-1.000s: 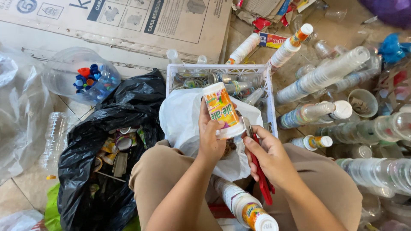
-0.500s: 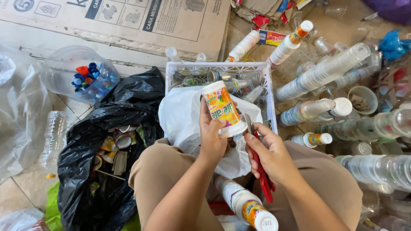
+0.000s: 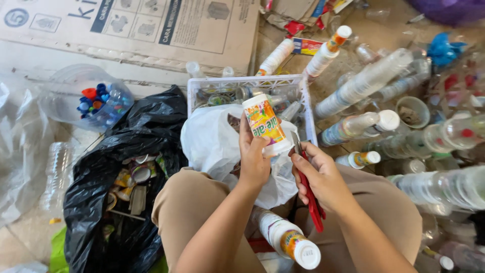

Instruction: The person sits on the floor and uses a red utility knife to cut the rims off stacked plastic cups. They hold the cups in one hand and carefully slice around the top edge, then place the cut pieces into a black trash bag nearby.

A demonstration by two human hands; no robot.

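Observation:
My left hand grips a stack of white plastic cups with an orange and yellow label, held upright over my lap. My right hand holds a red-handled cutter, with its blade tip touching the lower right rim of the cup stack. Under both hands lies a white plastic bag. A second stack of labelled cups rests between my knees, below my hands.
A white plastic crate with scraps sits ahead. A black rubbish bag holding peeled lids lies at my left. Stacks of clear cups crowd the right side. A clear container with coloured bottle caps and flattened cardboard lie beyond.
The cup stack has tilted slightly in my left hand, and the cutter blade has stayed at its lower rim. Little else has shifted.

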